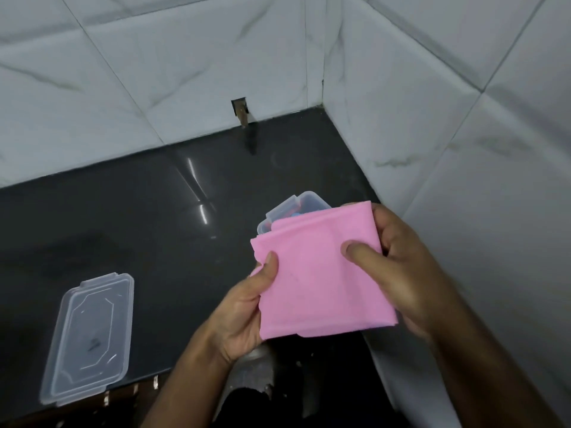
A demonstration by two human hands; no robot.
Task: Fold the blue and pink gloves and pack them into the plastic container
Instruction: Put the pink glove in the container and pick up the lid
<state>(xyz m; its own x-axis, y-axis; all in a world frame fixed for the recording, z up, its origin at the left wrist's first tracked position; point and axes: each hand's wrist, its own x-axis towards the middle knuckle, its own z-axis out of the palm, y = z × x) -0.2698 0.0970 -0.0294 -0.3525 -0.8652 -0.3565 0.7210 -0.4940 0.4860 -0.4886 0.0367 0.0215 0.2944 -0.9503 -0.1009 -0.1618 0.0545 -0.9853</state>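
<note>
While both hands hold it above the counter's near edge, the folded pink glove (321, 273) hangs as a rough square, flat side to the camera. The left hand (247, 310) grips its lower left edge, thumb pressed on the front and the other fingers hidden behind. The right hand (398, 273) pinches the upper right corner, thumb across the front, fingers curled round the back. Left of the hands, near the counter's front edge, a clear lid (89, 338) lies flat and well apart from everything else. Just behind the glove, the container (287, 208) stands on the dark counter (154, 217), most of it hidden by the pink sheet; only its far left corner and rim show. A bit of blue (297, 214) shows inside it, too little to tell what. Farther back, pale marbled tiles (154, 72) meet at a corner, with a small dark hole (240, 110) low in the back wall.
</note>
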